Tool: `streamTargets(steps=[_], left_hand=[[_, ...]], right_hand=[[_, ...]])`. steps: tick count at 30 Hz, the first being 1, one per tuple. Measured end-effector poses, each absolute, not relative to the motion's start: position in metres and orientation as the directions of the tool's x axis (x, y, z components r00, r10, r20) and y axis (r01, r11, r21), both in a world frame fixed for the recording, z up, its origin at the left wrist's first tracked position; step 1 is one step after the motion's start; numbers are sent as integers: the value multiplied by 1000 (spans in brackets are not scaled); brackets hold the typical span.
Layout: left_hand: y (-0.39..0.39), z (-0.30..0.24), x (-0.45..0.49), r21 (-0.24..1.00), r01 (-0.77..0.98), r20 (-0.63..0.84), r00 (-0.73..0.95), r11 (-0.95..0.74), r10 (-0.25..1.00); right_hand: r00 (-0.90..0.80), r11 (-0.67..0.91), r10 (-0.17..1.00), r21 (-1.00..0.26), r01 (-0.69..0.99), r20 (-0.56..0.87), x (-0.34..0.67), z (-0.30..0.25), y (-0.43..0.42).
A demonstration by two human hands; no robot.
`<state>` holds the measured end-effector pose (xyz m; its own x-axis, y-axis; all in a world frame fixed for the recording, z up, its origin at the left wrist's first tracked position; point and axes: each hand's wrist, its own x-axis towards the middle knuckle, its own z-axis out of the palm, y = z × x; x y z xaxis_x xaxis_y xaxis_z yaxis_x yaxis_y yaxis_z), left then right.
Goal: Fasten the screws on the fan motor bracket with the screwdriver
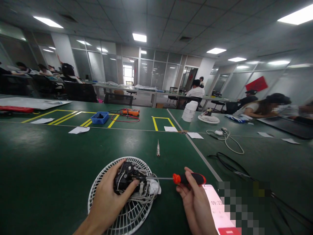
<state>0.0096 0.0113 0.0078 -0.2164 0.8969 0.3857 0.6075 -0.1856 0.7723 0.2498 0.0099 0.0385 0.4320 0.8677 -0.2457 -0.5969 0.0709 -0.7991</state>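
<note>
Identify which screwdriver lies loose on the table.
The small pale-handled screwdriver, tip pointing away; the red-and-black screwdriver is in the right hand.

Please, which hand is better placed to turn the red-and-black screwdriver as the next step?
Probably the right hand: it holds the screwdriver by the handle, with the shaft pointing at the black motor unit. The left hand is occupied gripping that unit above the white grille.

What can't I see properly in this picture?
In the head view:
Tip of the screwdriver: hidden among parts by the black motor.
Motor's left side: covered by the left hand.
Phone's lower end: cut off by the bottom edge.
Dark thing in the blue box: too small.
Distant people on the left: blurred.
</note>
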Motion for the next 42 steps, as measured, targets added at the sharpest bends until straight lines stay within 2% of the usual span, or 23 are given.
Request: streamTargets(steps=[3, 7, 11, 20, 26, 32, 37, 42], left_hand=[[11, 8, 9, 749, 631, 418, -209, -204, 884], [12, 6, 8, 590, 762, 575, -165, -267, 801], [13, 3, 7, 517, 807, 609, -113, -284, 785], [12, 4, 7, 550, 803, 539, -131, -230, 832], [12, 5, 7, 573, 788, 524, -139, -227, 840], [11, 1, 7, 607, 773, 488, -175, -188, 855], [10, 1, 7, 613, 764, 496, -178, -198, 850], [11, 5, 7, 608, 767, 499, -169, -205, 850]], right_hand=[[422, 69, 871, -787, -614, -253, 251, 38, 9], [396, 72, 879, -747, -660, -266, 252, 36, 11], [396, 34, 871, -768, -639, -291, 251, 33, 13], [347, 52, 895, -707, -705, -281, 248, 43, 12], [365, -1, 870, -742, -671, -331, 247, 37, 11], [314, 18, 906, -714, -700, -285, 249, 36, 11], [325, -27, 892, -757, -653, -313, 246, 36, 11], [302, -9, 897, -697, -717, -322, 247, 41, 10]])
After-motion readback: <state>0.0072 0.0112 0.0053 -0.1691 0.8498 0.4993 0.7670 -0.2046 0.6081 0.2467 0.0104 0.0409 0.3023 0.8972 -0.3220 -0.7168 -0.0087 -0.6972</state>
